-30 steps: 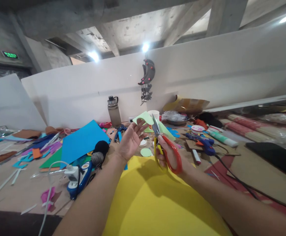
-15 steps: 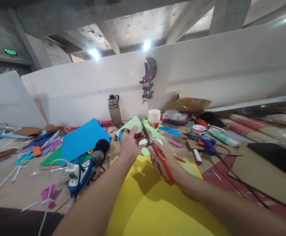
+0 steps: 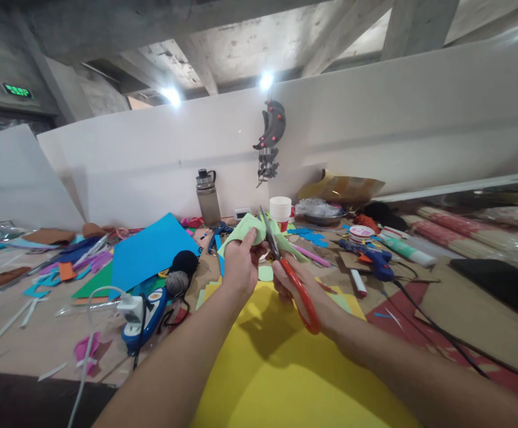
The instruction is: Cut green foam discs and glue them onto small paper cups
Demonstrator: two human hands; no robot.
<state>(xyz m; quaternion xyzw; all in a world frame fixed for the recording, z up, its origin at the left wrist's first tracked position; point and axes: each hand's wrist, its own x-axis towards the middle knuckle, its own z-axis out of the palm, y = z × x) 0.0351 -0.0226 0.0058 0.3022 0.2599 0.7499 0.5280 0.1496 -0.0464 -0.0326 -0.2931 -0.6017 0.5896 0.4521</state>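
Observation:
My left hand (image 3: 242, 261) pinches a piece of light green paper (image 3: 246, 227) between thumb and fingers, lifted over the table. Red-handled scissors (image 3: 295, 285) are gripped in my right hand (image 3: 297, 282). Their blades point up and away, slightly apart, right beside the green paper's edge. A strip of the same green hangs behind the blades. Beneath both hands lies a large yellow sheet (image 3: 259, 380). At its far edge rests a small light green disc (image 3: 265, 273), partly between my hands.
On the left are a blue sheet (image 3: 152, 252), dark yarn balls (image 3: 184, 264) and a blue power strip (image 3: 145, 327). Paper cups (image 3: 280, 209) and a bottle (image 3: 208, 199) stand behind. At right lie a blue glue gun (image 3: 377, 264), its trailing cord and a white marker (image 3: 357, 283).
The green paper has turned in my left hand, its face now more toward me. The scissors have shifted slightly right, and their blades look more open.

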